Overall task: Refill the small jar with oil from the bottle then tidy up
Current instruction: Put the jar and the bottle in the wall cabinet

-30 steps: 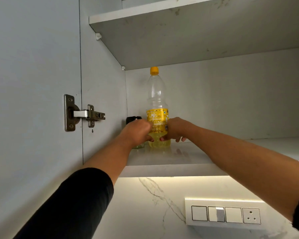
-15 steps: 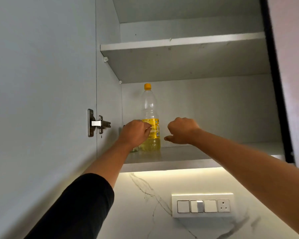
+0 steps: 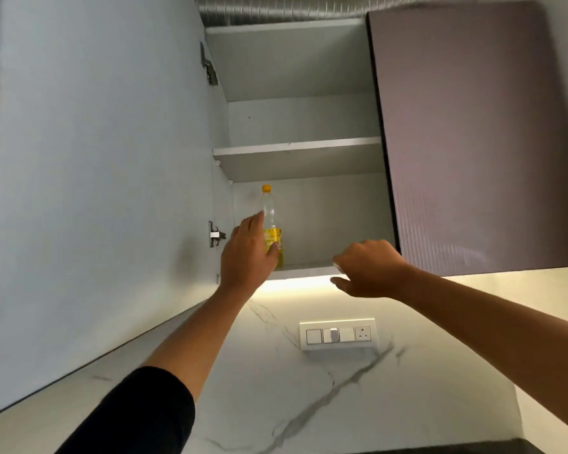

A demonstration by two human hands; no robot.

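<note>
The oil bottle [image 3: 269,211], clear plastic with a yellow cap and yellow label, stands upright at the left of the lower cabinet shelf [image 3: 309,271]. A little oil shows at its base. My left hand [image 3: 246,257] hovers in front of the bottle's lower half with relaxed fingers and holds nothing. Whether it touches the bottle I cannot tell. My right hand [image 3: 364,270] hangs to the right, in front of the shelf's front edge, fingers loosely curled and empty. The small jar is hidden behind my left hand.
The left cabinet door [image 3: 95,191] stands swung open, with a metal hinge [image 3: 215,234] beside my left hand. The right door [image 3: 473,142] is closed. An upper shelf [image 3: 295,147] holds nothing visible. A switch panel [image 3: 338,334] sits on the marble wall below.
Both hands have let go of the bottle and drawn back out of the cabinet. The right hand has moved right and down. The view has pulled back.
</note>
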